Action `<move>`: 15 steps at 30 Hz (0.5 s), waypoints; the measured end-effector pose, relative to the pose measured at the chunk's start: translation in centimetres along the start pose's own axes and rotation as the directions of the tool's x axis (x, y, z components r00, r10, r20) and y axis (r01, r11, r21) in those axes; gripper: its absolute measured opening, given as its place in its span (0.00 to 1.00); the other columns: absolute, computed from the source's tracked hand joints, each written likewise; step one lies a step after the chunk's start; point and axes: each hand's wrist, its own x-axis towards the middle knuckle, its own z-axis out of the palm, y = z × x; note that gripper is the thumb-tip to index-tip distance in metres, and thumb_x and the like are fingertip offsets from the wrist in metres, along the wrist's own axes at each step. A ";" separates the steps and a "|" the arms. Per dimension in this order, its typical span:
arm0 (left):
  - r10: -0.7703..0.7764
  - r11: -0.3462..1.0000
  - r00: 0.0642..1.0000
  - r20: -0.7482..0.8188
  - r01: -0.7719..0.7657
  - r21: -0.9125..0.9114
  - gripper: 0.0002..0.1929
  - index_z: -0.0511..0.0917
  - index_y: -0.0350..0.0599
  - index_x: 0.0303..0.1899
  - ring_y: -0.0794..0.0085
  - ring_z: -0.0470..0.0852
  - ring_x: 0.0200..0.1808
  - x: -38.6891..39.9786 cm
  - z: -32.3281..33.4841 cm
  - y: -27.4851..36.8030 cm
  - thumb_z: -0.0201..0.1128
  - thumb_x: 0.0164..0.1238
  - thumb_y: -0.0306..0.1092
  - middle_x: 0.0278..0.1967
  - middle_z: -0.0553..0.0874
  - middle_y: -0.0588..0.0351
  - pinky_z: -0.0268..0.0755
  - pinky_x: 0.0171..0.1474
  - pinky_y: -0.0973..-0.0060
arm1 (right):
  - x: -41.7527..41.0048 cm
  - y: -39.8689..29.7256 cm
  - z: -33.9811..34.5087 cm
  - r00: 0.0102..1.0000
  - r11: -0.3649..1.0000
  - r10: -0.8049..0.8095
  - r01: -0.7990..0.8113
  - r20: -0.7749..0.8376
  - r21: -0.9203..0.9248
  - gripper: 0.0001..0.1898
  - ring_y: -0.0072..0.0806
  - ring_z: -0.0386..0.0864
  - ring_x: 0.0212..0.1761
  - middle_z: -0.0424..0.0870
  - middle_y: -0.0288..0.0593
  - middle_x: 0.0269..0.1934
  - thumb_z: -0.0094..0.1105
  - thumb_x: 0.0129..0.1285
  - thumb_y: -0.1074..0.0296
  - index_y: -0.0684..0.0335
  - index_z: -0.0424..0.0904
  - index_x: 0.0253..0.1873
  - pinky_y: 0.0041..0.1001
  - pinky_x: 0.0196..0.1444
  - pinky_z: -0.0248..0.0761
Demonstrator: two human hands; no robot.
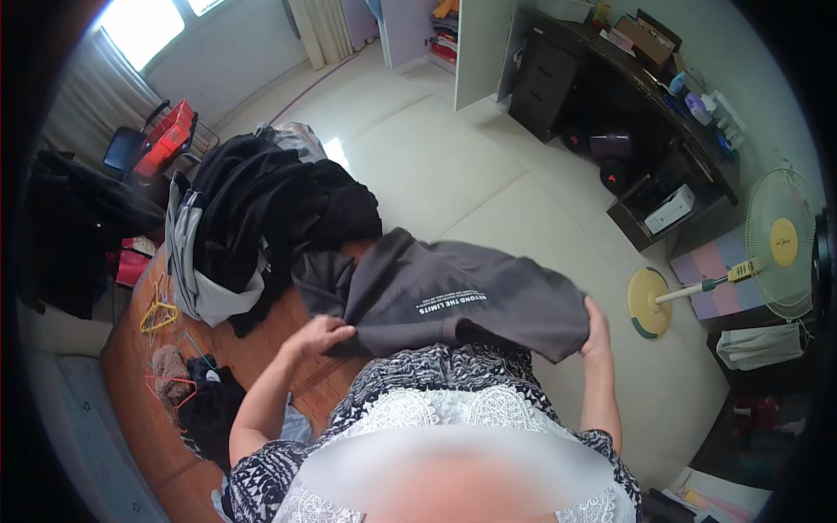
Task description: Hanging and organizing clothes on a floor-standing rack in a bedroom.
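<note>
A dark grey sweatshirt [503, 274] with printed white writing is stretched out in front of my body. My left hand [324, 335] grips its near edge on the left, thumb on top of the cloth. At the other end, my right hand [596, 330] holds the garment's right side, with part of the fingers hidden behind the fabric. The sweatshirt's left part lies over the wooden surface [327, 386], close to a large heap of black clothes [281, 196]. Light grey garments [186, 242] hang at the heap's left side.
Left of me lie a yellow hanger [159, 317], a red hanger [171, 378] and a brown fuzzy garment [170, 372]. A red basket [167, 140] rests on a chair beyond the heap. To the right stand a floor fan [781, 242] and a dark desk [546, 78].
</note>
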 end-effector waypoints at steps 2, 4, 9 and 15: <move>-0.083 0.939 0.994 -0.070 0.055 -0.340 0.25 0.79 0.35 0.39 0.70 0.79 0.34 -0.4 4.5 -2.5 0.52 0.64 0.54 0.30 0.83 0.49 0.70 0.40 0.70 | -0.6 3.2 -2.1 0.986 0.984 0.160 -0.164 -0.050 -0.072 0.20 0.38 0.78 0.47 0.77 0.51 0.48 0.52 0.62 0.61 0.71 0.70 0.53 0.37 0.51 0.72; -0.191 0.809 0.977 -0.091 0.104 -0.579 0.26 0.79 0.35 0.39 0.66 0.81 0.35 0.4 6.6 -3.9 0.51 0.64 0.54 0.31 0.83 0.46 0.70 0.40 0.70 | -0.5 6.5 -4.9 0.952 0.934 0.284 -0.301 -0.113 -0.194 0.18 0.38 0.79 0.45 0.78 0.50 0.47 0.51 0.62 0.63 0.70 0.71 0.52 0.37 0.50 0.73; -0.296 0.948 0.889 -0.350 0.317 0.003 0.19 0.78 0.35 0.32 0.52 0.81 0.38 2.5 9.5 -6.2 0.51 0.62 0.46 0.33 0.81 0.39 0.70 0.44 0.61 | 0.1 12.4 -10.8 0.923 0.883 0.339 -0.379 -0.180 -0.279 0.13 0.39 0.81 0.30 0.80 0.53 0.33 0.51 0.55 0.73 0.77 0.74 0.42 0.37 0.34 0.77; -0.415 0.775 0.219 -0.883 0.594 -0.217 0.20 0.74 0.30 0.38 0.40 0.78 0.34 2.0 11.9 -10.5 0.53 0.57 0.43 0.35 0.79 0.34 0.69 0.45 0.55 | -4.6 11.6 -7.8 0.937 0.913 0.350 -0.338 0.013 -0.229 0.18 0.32 0.73 0.49 0.77 0.44 0.49 0.44 0.66 0.59 0.66 0.72 0.53 0.29 0.53 0.65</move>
